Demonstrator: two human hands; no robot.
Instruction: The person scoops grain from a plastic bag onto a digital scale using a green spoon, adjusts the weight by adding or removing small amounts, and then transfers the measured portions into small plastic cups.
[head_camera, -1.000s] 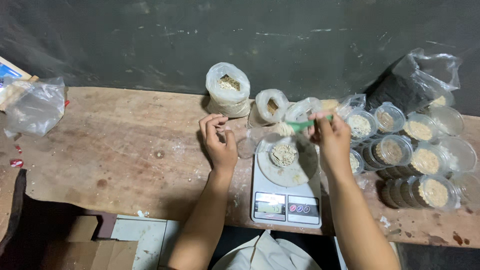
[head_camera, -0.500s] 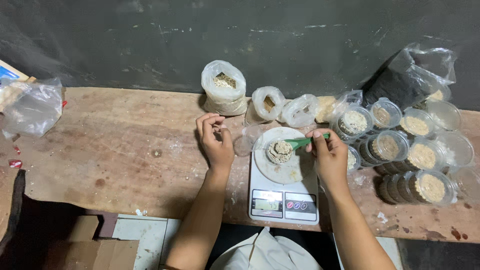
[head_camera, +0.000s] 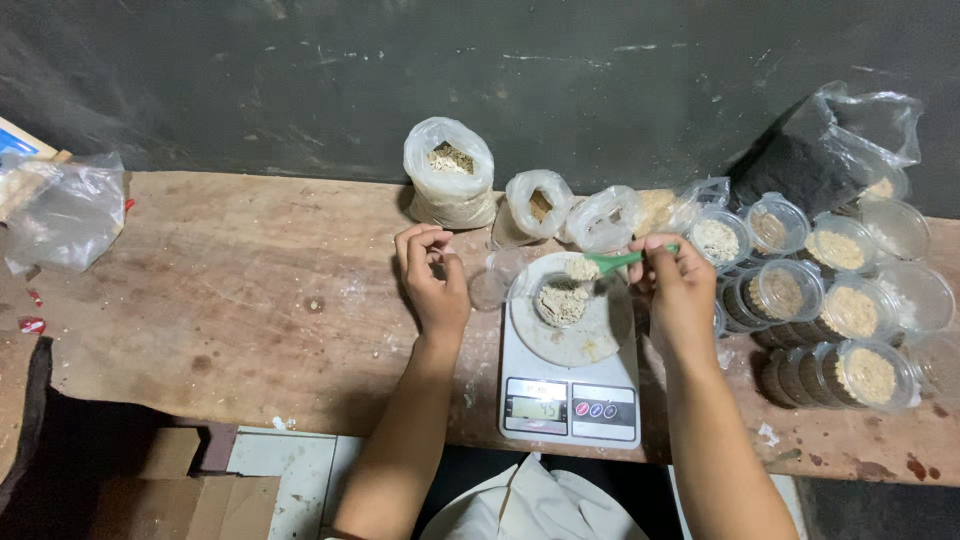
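Spoon over the cup on the scale

Right hand (head_camera: 682, 290) sits at three o'clock from the kitchen scale (head_camera: 570, 360), its fingers pinched on the handle of a green spoon (head_camera: 612, 262). The handle end lies between the fingertips; the bowl end sticks out toward nine o'clock from the hand and carries a small heap of pale, crumbly powder. That loaded tip hangs just above the rim of a small clear cup (head_camera: 562, 300), which stands on the round white pan of the scale and already holds some of the same powder. A few crumbs lie on the pan at about five o'clock from the cup.

Left hand (head_camera: 432, 275) rests at nine o'clock from the scale, on the wooden bench (head_camera: 230, 300). Its fingers are curled loosely inward, thumb near the fingertips; whether they grip anything cannot be told. An empty clear cup (head_camera: 492, 280) stands between this hand and the scale.

At twelve o'clock from the scale, three open plastic bags of meal (head_camera: 450, 175) stand in a row against the dark wall. At three o'clock, beyond the right hand, filled clear cups (head_camera: 850, 310) are crowded together, some stacked. A crumpled plastic bag (head_camera: 65, 215) lies far off at nine o'clock.
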